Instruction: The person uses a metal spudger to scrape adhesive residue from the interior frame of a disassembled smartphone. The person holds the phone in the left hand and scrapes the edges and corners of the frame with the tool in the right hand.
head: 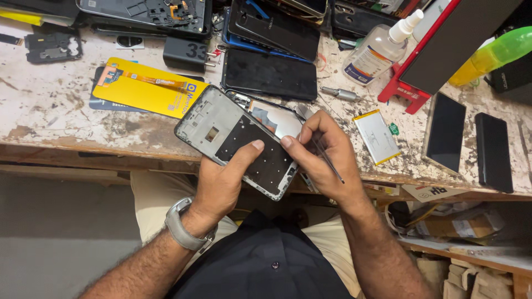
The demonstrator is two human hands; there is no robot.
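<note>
Left hand is gripping the phone frame at the desk's near edge, thumb on top. Right hand is pinching tweezers closed-fingered beside it. Phone's lying stripped open; battery is sitting out, right.

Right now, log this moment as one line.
left hand: holds phone frame at bench edge | right hand: grips thin metal tool, fingers on frame | battery: on bench
</note>
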